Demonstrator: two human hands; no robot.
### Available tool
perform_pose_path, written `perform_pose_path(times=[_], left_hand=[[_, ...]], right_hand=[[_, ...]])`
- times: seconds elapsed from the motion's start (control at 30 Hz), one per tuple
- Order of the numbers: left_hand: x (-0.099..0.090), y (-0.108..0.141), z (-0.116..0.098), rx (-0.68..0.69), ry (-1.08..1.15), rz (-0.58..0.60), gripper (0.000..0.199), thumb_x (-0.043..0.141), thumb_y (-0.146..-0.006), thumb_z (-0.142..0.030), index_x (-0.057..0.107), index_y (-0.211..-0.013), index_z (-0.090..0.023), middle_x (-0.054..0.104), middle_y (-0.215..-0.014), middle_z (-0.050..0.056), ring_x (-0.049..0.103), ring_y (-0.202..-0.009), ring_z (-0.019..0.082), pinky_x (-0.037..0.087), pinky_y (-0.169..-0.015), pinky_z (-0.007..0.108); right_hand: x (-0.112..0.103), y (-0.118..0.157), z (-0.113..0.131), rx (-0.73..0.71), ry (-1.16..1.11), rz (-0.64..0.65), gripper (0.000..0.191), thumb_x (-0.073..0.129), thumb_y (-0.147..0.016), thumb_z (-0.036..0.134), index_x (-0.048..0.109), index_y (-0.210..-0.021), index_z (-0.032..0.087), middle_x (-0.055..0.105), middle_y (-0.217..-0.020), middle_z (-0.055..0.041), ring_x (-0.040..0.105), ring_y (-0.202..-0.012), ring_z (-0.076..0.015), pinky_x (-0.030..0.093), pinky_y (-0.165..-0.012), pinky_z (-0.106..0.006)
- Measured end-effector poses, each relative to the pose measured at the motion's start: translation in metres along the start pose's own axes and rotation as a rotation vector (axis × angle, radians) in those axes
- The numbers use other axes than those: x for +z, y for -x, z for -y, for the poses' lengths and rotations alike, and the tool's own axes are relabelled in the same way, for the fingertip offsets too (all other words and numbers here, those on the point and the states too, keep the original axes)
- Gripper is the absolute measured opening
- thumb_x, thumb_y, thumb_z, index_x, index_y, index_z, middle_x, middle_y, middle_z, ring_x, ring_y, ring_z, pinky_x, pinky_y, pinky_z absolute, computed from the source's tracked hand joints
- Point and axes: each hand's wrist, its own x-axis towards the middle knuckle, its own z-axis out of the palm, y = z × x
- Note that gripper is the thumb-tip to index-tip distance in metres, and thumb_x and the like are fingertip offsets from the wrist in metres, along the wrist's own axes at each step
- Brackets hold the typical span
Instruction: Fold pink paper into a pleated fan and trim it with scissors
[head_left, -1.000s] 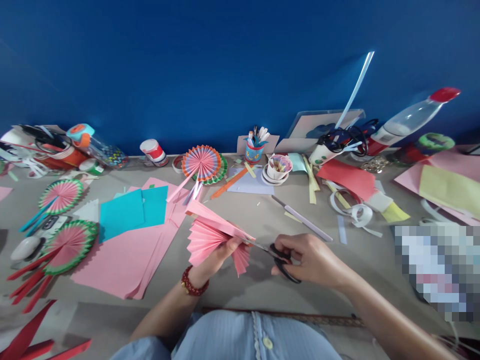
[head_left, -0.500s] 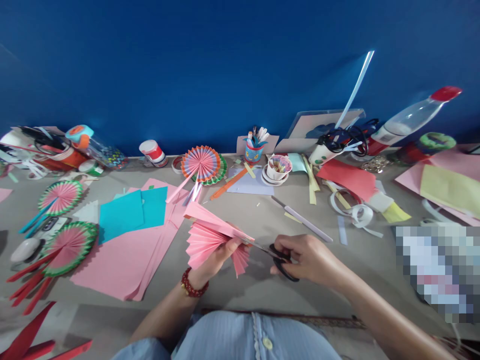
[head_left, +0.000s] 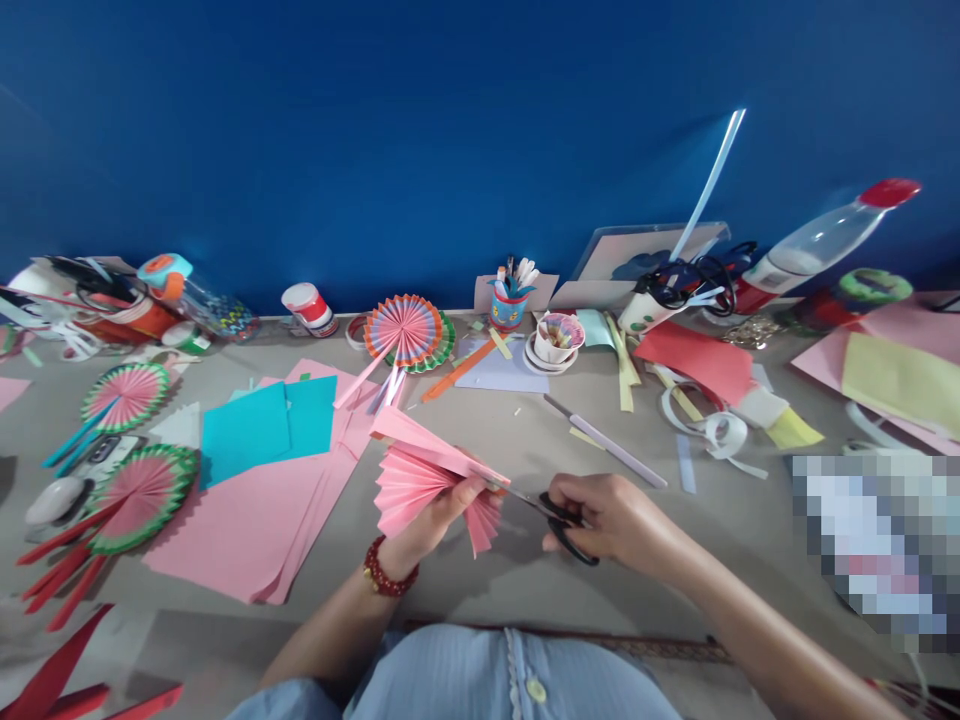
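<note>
My left hand (head_left: 435,518) is closed on a pleated pink paper fan (head_left: 416,485), which is spread out on both sides of the fingers. A flat folded pink strip (head_left: 431,447) runs along the top of the fan. My right hand (head_left: 604,515) is closed around the black handles of scissors (head_left: 559,518). The blades point left and meet the right end of the pink strip, beside my left thumb. Whether the blades are parted there is too small to tell.
Pink sheets (head_left: 232,535) with blue-green sheets (head_left: 266,430) on them lie at the left, near finished fans (head_left: 142,495). A craft knife (head_left: 604,440) lies beyond my right hand. Cups, paper scraps and a tilted bottle (head_left: 817,240) stand along the blue wall.
</note>
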Motion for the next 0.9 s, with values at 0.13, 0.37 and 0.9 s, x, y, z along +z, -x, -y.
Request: perform_pose_path(times=[0.13,0.37,0.9], left_hand=[[-0.001,0.0,0.003,-0.01,0.032,-0.014,0.026,0.068,-0.084,-0.046,0.07,-0.086,-0.021,0.076,-0.079,0.003,0.074,-0.073,0.021,0.065,-0.068,0.032],[-0.003,0.001,0.005,0.054,-0.002,0.011,0.029,0.064,-0.088,-0.044,0.071,-0.091,-0.015,0.075,-0.084,0.007,0.074,-0.076,0.02,0.064,-0.071,0.031],[-0.002,0.0,0.009,0.002,0.068,0.052,0.025,0.067,-0.086,-0.043,0.073,-0.091,-0.019,0.076,-0.085,0.005,0.074,-0.078,0.019,0.063,-0.074,0.029]], right_hand=[[0.001,0.001,0.0,0.014,-0.008,0.005,0.031,0.068,-0.077,0.034,0.041,-0.068,0.022,0.038,-0.058,0.0082,0.032,-0.05,-0.0083,0.025,-0.048,-0.02],[0.005,0.001,-0.003,-0.034,0.089,-0.062,0.032,0.071,-0.077,0.045,0.049,-0.071,0.022,0.044,-0.057,0.0068,0.034,-0.049,-0.0086,0.024,-0.047,-0.02],[0.003,0.0,0.001,-0.019,0.112,-0.044,0.031,0.07,-0.078,0.043,0.048,-0.071,0.023,0.045,-0.057,0.0077,0.034,-0.05,-0.0091,0.025,-0.049,-0.02]])
